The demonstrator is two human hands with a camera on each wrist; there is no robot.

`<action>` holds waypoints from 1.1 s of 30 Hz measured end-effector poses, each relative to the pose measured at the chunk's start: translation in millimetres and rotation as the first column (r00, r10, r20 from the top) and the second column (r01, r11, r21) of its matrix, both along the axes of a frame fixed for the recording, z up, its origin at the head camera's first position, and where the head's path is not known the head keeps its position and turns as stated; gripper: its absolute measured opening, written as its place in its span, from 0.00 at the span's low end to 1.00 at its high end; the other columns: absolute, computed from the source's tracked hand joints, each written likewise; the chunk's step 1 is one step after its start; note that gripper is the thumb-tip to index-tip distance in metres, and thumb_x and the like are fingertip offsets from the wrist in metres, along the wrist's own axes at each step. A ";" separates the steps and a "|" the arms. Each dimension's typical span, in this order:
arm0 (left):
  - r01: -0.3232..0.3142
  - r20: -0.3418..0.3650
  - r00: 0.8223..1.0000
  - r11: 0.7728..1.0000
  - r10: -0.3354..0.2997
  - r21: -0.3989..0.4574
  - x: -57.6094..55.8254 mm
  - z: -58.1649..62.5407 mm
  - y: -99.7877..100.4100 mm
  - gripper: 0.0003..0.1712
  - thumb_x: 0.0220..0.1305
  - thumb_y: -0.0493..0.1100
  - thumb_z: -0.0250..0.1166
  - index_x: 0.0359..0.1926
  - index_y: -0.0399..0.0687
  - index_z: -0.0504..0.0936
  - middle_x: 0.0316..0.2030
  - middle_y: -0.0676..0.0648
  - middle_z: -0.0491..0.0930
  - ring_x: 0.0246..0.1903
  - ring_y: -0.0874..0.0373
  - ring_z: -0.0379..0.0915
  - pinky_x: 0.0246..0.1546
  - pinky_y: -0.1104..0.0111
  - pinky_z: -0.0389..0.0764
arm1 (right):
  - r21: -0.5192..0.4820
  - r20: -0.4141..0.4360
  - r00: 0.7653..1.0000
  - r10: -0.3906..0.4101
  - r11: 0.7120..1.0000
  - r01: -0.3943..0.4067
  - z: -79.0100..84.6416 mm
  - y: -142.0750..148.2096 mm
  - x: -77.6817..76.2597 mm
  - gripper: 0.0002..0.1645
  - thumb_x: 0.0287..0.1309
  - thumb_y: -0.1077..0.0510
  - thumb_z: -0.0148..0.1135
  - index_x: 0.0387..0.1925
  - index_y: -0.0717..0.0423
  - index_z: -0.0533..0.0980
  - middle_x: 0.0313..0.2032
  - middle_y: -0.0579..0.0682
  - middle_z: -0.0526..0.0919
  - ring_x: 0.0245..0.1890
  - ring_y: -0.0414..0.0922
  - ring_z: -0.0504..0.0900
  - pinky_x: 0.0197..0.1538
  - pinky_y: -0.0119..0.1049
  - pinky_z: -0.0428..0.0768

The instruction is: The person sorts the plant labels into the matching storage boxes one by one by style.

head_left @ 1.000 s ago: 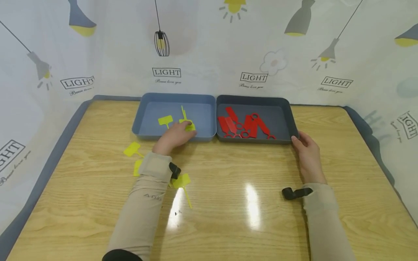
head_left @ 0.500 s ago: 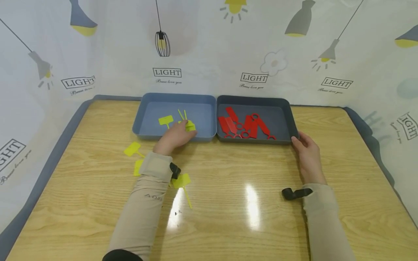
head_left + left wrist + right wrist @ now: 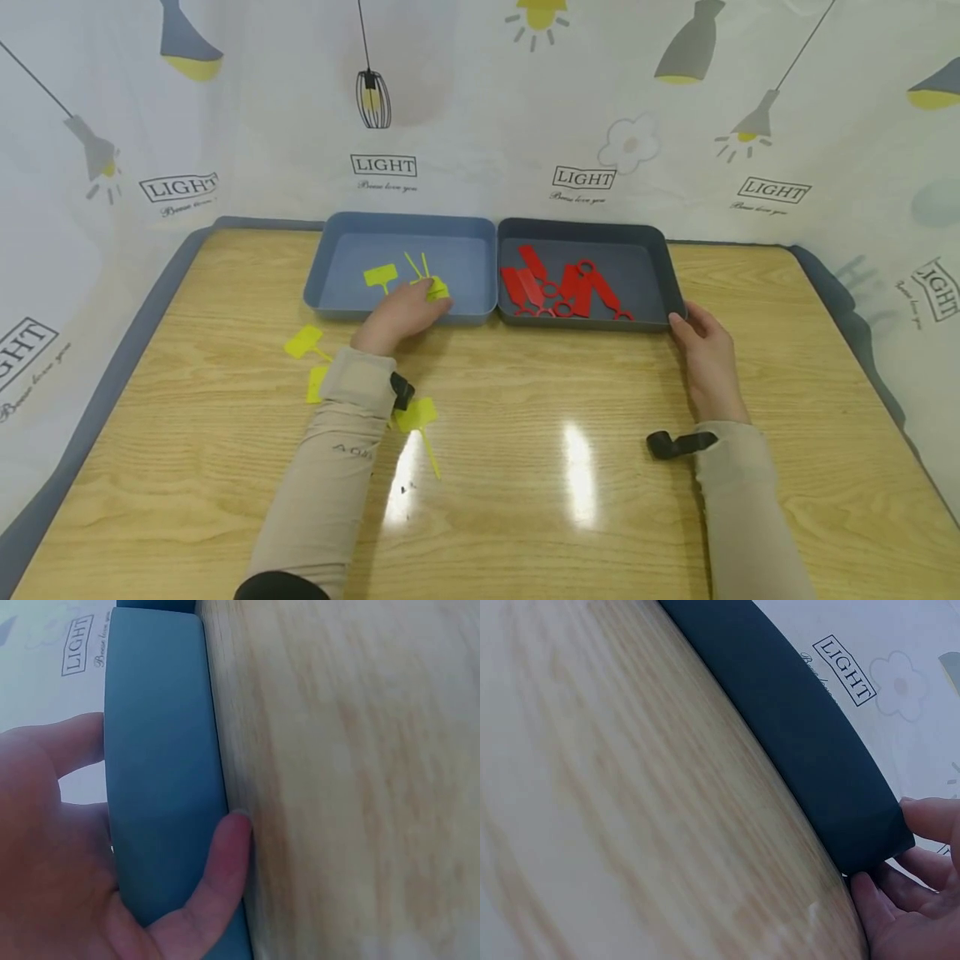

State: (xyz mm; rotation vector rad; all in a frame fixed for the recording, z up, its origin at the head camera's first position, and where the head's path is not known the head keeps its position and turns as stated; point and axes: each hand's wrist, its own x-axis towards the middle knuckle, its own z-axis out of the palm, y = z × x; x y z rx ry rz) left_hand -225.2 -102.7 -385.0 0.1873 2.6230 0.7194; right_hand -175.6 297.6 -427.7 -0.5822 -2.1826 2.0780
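My left hand (image 3: 405,315) reaches over the front wall of the blue tray (image 3: 341,237), its thumb and index finger around yellow T-shaped plant labels (image 3: 437,290) inside. Two thin stems stick out beyond the fingers. In the left wrist view, another finger (image 3: 225,862) lies against the outside of the tray wall (image 3: 161,750); the labels are hidden behind it. One more yellow label (image 3: 380,274) lies left of the hand. With fingers and thumb, my right hand (image 3: 708,358) holds the front right corner of the dark grey tray (image 3: 637,258); the right wrist view shows this grip (image 3: 911,892).
Several red tags with ring ends (image 3: 577,287) lie in the dark grey tray, which stands side by side with the blue one. On the wooden table (image 3: 510,467), more yellow labels (image 3: 303,342) lie around the left forearm. A printed curtain (image 3: 480,100) hangs behind.
The label stems at my left fingertips have spread apart and shifted a little to the left. Both hands and trays stay in place.
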 end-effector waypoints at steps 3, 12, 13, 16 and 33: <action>0.004 0.002 1.000 1.000 -0.004 -0.006 0.3 0.9 -0.2 0.38 0.64 0.60 0.43 0.66 0.40 0.53 0.65 0.40 0.54 0.64 0.41 0.42 0.63 0.52 0.48 | -0.017 -0.015 1.000 -0.006 1.000 0.006 -0.6 -1.1 -0.5 0.36 0.55 0.53 0.58 0.64 0.56 0.59 0.60 0.57 0.62 0.55 0.41 0.65 0.53 0.24 0.68; 0.003 -0.001 1.000 1.000 -0.003 -0.011 3.4 -0.1 0.7 0.41 0.62 0.65 0.42 0.66 0.40 0.54 0.64 0.40 0.56 0.63 0.41 0.48 0.61 0.52 0.53 | -0.049 -0.023 1.000 -0.008 0.999 0.007 -3.1 -2.8 1.2 0.35 0.56 0.55 0.58 0.64 0.57 0.58 0.60 0.59 0.61 0.55 0.41 0.65 0.54 0.26 0.67; -0.001 -0.003 1.000 1.000 0.001 -0.009 3.7 0.2 0.8 0.42 0.62 0.65 0.42 0.66 0.40 0.54 0.64 0.40 0.56 0.62 0.41 0.48 0.61 0.51 0.54 | -0.042 -0.023 1.000 -0.006 0.999 0.005 -3.3 -2.6 1.2 0.35 0.56 0.54 0.58 0.64 0.57 0.59 0.60 0.59 0.61 0.55 0.41 0.65 0.55 0.26 0.67; -0.011 -0.005 1.000 1.000 0.011 -0.007 4.8 1.7 0.9 0.44 0.61 0.66 0.43 0.66 0.39 0.53 0.63 0.39 0.56 0.62 0.41 0.49 0.60 0.51 0.55 | -0.024 -0.021 1.000 -0.002 1.000 0.001 -3.7 -2.2 0.7 0.35 0.56 0.53 0.58 0.64 0.57 0.59 0.60 0.58 0.62 0.55 0.41 0.65 0.55 0.27 0.67; 0.020 -0.108 0.994 0.999 -0.016 0.037 4.0 -11.5 -4.1 0.43 0.57 0.68 0.48 0.66 0.48 0.57 0.59 0.40 0.64 0.61 0.44 0.53 0.59 0.52 0.58 | -0.005 -0.011 1.000 0.006 1.000 -0.006 -1.6 -0.4 -0.4 0.36 0.56 0.52 0.57 0.64 0.55 0.58 0.60 0.57 0.61 0.56 0.41 0.64 0.55 0.27 0.67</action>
